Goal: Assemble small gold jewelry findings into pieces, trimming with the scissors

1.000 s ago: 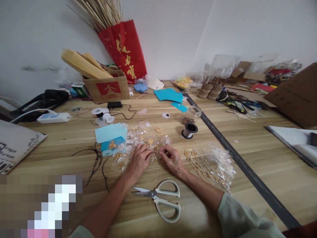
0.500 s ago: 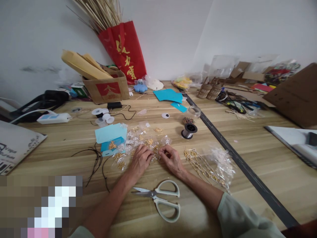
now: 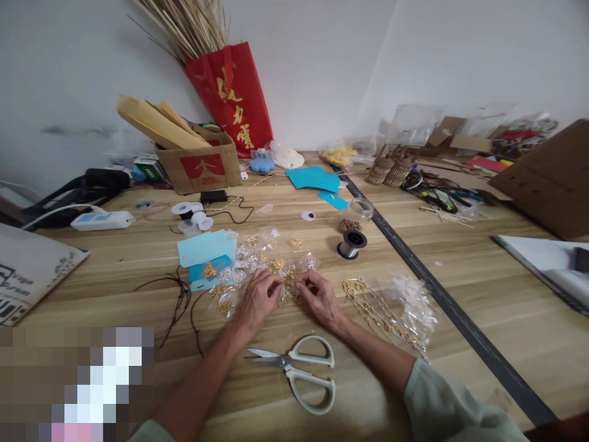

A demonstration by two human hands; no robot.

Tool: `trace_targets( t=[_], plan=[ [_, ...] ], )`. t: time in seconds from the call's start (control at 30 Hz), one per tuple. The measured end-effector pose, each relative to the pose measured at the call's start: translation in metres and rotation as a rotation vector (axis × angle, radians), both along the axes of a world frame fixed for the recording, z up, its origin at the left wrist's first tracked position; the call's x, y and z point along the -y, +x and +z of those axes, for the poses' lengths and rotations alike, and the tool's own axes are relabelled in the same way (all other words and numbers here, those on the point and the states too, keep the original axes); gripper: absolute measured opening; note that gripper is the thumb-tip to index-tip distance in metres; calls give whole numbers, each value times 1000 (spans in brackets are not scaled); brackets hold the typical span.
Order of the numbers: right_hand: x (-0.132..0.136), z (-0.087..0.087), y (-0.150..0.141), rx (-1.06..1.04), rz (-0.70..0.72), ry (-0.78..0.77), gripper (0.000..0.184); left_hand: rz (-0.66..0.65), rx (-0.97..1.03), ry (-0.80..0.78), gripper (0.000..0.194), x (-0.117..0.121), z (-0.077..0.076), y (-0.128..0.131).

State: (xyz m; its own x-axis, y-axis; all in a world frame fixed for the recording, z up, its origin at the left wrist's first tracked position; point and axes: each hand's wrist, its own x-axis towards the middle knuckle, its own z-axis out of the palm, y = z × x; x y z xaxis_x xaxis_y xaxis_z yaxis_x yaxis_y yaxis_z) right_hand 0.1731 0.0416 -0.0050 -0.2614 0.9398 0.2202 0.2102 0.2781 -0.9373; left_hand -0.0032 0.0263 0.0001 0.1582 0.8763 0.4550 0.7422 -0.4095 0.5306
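My left hand [image 3: 259,296] and my right hand [image 3: 318,296] rest side by side on a wooden table [image 3: 460,276], fingers curled and pinching into a heap of small gold and silver charms in clear bags [image 3: 271,261]. What each pinch holds is too small to name. White-handled scissors [image 3: 299,368] lie just below my wrists. Gold chains in a clear bag [image 3: 391,307] lie to the right of my right hand.
A wire spool [image 3: 352,242] and a small jar [image 3: 361,207] stand behind the charms. Light-blue cards [image 3: 205,248], black cords [image 3: 179,301], a cardboard box [image 3: 202,162], a red bag of sticks [image 3: 232,92] and a power strip [image 3: 101,219] sit left and behind. Clutter fills the right rear.
Both hands stay in the charm heap; the fingers shift only slightly. The view has dipped a little.
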Motion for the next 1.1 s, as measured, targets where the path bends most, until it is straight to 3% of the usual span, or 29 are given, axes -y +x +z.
trace_targets(
  t=[0.37, 0.73, 1.1],
  plan=[
    [1, 3, 0, 21, -8, 36, 14, 37, 234, -64, 11, 0, 6, -4],
    [1, 3, 0, 17, -1, 43, 16, 12, 372, -143, 8, -3, 2, -7],
    [0, 3, 1, 40, 8, 66, 15, -7, 245, -32, 10, -2, 4, -4]
  ],
)
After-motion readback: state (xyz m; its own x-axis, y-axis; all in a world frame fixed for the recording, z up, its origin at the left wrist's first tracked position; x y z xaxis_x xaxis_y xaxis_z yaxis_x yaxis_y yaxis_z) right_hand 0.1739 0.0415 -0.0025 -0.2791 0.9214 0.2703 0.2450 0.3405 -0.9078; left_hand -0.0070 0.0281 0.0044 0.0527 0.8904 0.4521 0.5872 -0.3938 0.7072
